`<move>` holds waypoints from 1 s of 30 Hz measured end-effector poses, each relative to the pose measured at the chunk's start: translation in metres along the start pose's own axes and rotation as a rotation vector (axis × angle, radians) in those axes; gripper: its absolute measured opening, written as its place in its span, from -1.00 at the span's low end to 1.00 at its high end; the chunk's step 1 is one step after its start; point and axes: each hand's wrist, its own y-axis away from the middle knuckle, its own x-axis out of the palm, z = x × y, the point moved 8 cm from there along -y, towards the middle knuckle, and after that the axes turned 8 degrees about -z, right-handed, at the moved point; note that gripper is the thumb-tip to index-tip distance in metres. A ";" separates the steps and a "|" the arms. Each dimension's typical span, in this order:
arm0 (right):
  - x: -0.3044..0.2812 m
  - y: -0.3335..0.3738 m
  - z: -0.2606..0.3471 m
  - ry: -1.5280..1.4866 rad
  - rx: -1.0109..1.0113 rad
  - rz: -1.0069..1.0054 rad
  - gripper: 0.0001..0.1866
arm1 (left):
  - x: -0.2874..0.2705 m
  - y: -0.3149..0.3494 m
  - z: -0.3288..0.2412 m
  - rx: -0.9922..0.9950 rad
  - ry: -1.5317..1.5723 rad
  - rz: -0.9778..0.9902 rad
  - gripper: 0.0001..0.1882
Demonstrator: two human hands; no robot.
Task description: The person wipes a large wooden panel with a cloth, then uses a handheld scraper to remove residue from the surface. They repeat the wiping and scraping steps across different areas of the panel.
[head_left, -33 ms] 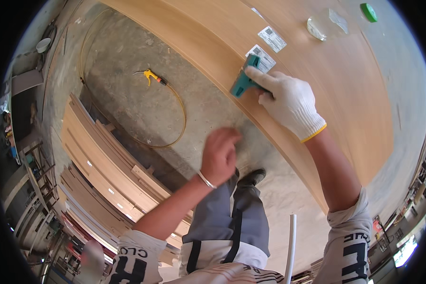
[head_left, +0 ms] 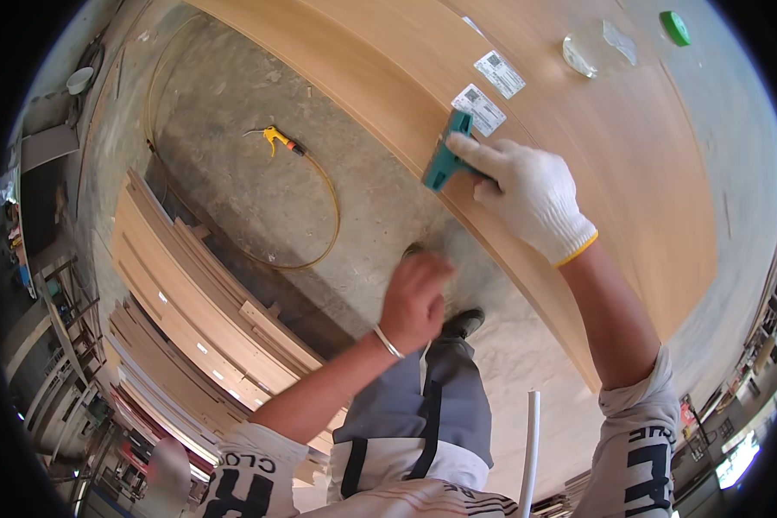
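Board (head_left: pixel 647 198), R hand (head_left: pixel 529 192) w/ teal tool (head_left: pixel 445 162), shifted closer vs. earlier

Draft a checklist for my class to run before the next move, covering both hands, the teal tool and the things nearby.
1. Right hand gloved: ok, in white.
2. Teal tool gripped: ok, in the right hand.
3. Left hand gloved: not ok, bare.
4. Yellow air gun off the wooden panel: ok, on the floor.
5. Green lid on the clear container: not ok, lying apart.
6. Tool's underside undamaged: cannot tell, hidden.
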 end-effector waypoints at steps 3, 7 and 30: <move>0.000 0.026 0.022 -0.025 -0.080 0.097 -0.52 | 0.010 0.020 -0.057 -0.088 0.202 0.074 -0.66; 0.009 0.078 0.029 -0.073 -0.056 0.062 -0.47 | -0.013 0.016 -0.094 0.047 0.392 0.107 -0.77; 0.073 0.264 0.000 -0.725 0.633 0.362 -0.51 | 0.048 -0.101 -0.028 0.076 -0.526 0.299 -0.10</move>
